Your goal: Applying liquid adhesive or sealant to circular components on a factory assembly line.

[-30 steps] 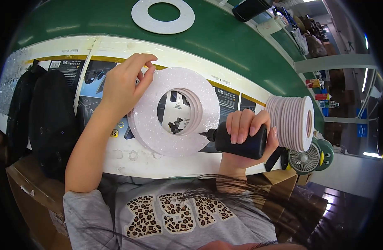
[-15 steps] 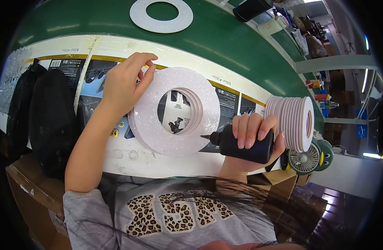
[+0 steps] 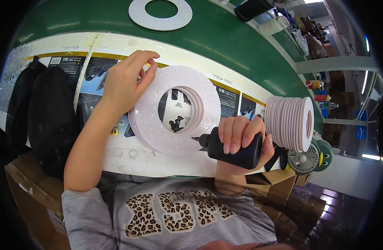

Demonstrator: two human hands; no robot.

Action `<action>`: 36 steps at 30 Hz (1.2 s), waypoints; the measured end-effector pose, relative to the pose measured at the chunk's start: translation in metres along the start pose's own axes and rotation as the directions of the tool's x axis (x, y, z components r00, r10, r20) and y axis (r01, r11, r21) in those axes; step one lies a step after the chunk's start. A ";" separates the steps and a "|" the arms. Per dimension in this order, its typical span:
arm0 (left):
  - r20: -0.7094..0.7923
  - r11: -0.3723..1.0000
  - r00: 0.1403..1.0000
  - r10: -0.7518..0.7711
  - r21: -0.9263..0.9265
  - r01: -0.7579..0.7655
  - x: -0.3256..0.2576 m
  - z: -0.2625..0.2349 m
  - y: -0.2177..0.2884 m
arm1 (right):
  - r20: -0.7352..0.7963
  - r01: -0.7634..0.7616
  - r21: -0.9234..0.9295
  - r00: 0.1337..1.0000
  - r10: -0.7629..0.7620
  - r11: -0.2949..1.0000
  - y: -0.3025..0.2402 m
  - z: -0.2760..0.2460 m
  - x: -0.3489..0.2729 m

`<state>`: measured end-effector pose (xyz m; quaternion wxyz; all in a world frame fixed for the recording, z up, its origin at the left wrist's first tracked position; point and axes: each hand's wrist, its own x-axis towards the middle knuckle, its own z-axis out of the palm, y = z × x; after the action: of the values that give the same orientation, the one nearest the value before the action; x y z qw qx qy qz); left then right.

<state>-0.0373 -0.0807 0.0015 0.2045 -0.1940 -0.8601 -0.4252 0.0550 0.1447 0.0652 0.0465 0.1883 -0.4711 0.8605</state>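
Note:
In front of me lies a stack of flat, glittery pale pink rings (image 3: 206,96), with the printed sheet showing through the centre hole. My right hand (image 3: 243,139) wraps round a black squeeze bottle (image 3: 233,152). Its narrow nozzle points left, over the near right part of the top ring; whether the tip touches cannot be made out. My left hand (image 3: 131,77) is at the upper left rim of the stack. Its fingers are loosely bent and apart, with nothing visible in them.
To the right, a tall pile of similar rings (image 3: 287,123) rests beside a small green fan (image 3: 306,158). One white ring (image 3: 160,23) lies on the green table (image 3: 225,46) at the back. Black fabric sleeves (image 3: 52,121) lie at left; cardboard boxes (image 3: 37,196) stand below.
My right hand has moved the bottle left and slightly nearer to me, along the near right of the ring. My left hand has stayed nearly in place.

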 end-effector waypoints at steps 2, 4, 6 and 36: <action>0.000 1.000 1.000 0.004 0.002 -0.004 0.001 0.000 0.001 | -0.003 -0.015 0.018 1.000 0.015 1.000 -0.001 -0.001 0.000; 0.028 0.999 0.999 -0.015 -0.028 0.016 0.001 -0.002 0.002 | -0.005 -0.027 0.034 1.000 0.027 0.999 -0.003 0.000 0.000; 0.029 0.999 0.999 -0.018 -0.027 0.019 0.001 -0.001 0.003 | -0.032 -0.026 0.028 0.999 0.027 0.999 -0.003 0.002 -0.001; 0.015 0.998 0.999 -0.032 -0.046 0.033 -0.001 -0.005 0.002 | -0.098 0.054 -0.053 0.993 -0.059 0.997 -0.016 0.003 -0.026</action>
<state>-0.0351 -0.0837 0.0050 0.1868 -0.1879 -0.8545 -0.4468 0.0837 0.1532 0.0697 0.0988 0.1573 -0.4841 0.8551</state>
